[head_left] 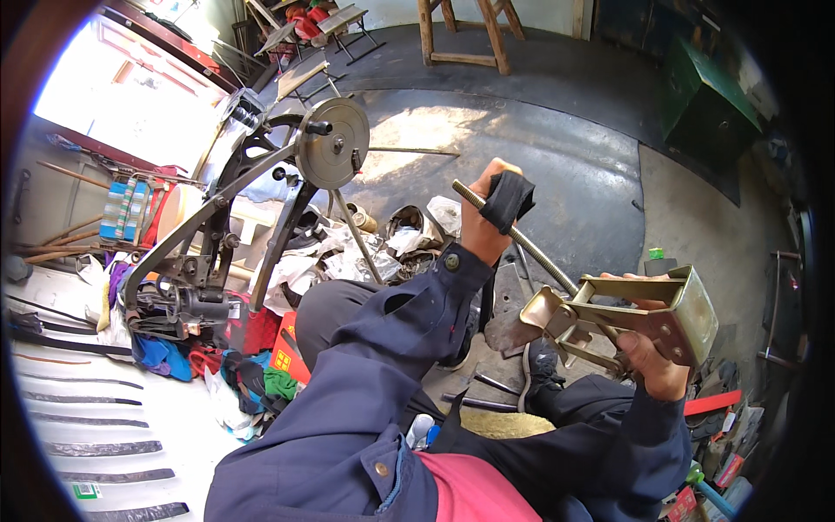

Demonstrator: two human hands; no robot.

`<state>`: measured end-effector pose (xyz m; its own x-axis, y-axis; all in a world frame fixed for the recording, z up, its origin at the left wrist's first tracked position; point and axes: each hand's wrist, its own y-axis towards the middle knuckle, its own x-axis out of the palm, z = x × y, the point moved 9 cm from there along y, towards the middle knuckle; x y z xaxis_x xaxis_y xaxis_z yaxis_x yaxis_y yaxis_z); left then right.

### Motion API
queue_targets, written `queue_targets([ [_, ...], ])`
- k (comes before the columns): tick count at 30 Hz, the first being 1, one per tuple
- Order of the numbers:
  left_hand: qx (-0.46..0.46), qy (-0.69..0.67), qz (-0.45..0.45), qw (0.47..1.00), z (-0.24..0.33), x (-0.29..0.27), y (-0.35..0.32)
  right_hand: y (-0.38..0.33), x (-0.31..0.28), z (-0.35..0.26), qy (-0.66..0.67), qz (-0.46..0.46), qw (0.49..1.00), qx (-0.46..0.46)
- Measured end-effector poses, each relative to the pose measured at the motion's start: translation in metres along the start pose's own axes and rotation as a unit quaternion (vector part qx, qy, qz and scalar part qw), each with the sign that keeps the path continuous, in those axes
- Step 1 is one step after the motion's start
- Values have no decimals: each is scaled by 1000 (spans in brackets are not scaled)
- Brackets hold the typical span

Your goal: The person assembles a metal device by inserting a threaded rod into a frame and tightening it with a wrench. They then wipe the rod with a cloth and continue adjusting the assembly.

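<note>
Seated over the cluttered floor, left hand [487,222] fisted round the threaded rod [522,239] at its cloth-wrapped far end to steady it, right hand [648,361] gripping the brass-coloured clamp tool [644,317] on the rod's near end.

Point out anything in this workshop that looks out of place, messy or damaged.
A heap of crumpled paper and rags lies spilled on the floor below the grinding wheel. Coloured cloths are piled loose beside the white board. The left hand grips a threaded rod through black cloth; the right hand holds a metal clamp tool.
</note>
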<state>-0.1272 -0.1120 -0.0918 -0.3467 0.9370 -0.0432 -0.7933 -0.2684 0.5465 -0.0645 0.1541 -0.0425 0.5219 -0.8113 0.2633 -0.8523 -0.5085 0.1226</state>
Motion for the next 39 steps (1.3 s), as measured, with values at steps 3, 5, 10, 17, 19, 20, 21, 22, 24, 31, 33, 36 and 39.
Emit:
queue_targets([
  [3,-102,-133,48,985,-17,-18,-22,-2,-6,1,-39,19,999,10],
  [5,-235,-4,12,972,-30,-47,-48,-3,-11,2,-78,33,996,8],
  [10,-299,-36,12,953,33,-76,-103,-3,-6,7,-106,18,994,16],
  [17,-337,-185,-1,923,94,-90,-71,-12,11,9,-54,13,996,65],
  [19,-328,-174,0,928,91,-85,-66,-13,12,6,-47,22,997,60],
  [20,-320,-165,-5,933,90,-83,-67,-13,11,6,-39,28,997,58],
  [21,-311,-155,-9,938,89,-81,-69,-12,11,7,-20,30,998,59],
  [22,-316,-152,8,937,85,-83,-74,-11,12,6,-10,25,999,46],
  [24,-324,-88,10,942,76,-89,-88,-9,14,2,-1,8,1000,5],
  [31,-312,-12,-15,950,4,-84,-117,-3,13,-4,-107,-52,988,-96],
  [33,-298,4,-30,954,-16,-73,-104,-2,12,-4,-94,-43,989,-103],
  [36,21,123,-54,991,8,-37,-45,-3,11,-9,-83,-25,990,-108],
  [39,-84,-42,-42,995,-24,-5,-20,-2,3,1,51,33,998,-27],
])
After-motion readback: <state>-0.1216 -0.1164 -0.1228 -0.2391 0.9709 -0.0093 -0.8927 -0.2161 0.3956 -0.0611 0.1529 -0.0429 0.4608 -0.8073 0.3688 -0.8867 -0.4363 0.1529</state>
